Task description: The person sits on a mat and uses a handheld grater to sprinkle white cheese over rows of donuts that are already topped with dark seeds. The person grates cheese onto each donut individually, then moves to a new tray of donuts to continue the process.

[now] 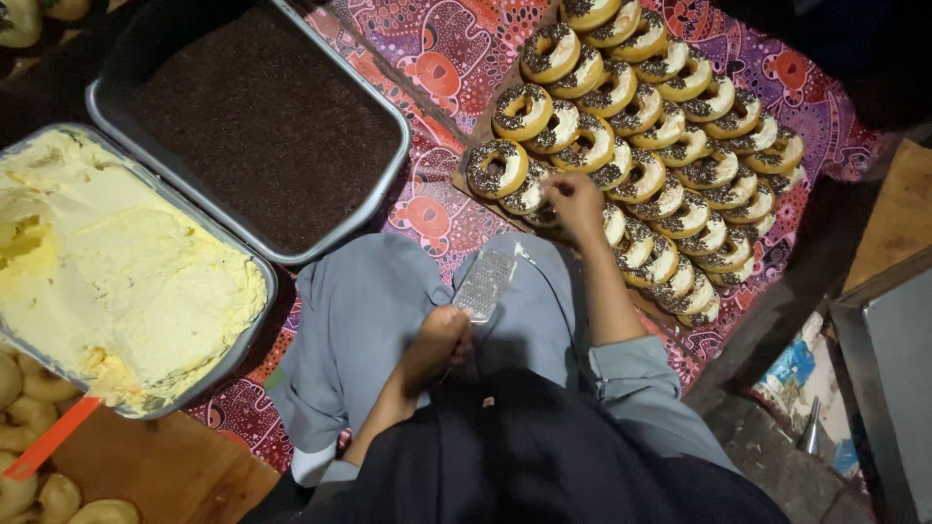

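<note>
A person sits by rows of topped doughnuts, with a small grater in one hand.

The left hand [439, 340] has its fingers closed around the handle of the metal grater [483, 284], which is held above the lap in grey trousers. The right hand [573, 197] reaches to the near edge of the doughnuts [641, 126] and touches one; I cannot tell if its fingers grip it. On the patterned cloth [427, 58] to the left stand a tray of chocolate sprinkles [267, 121] and a tray of yellow cream [107, 281].
</note>
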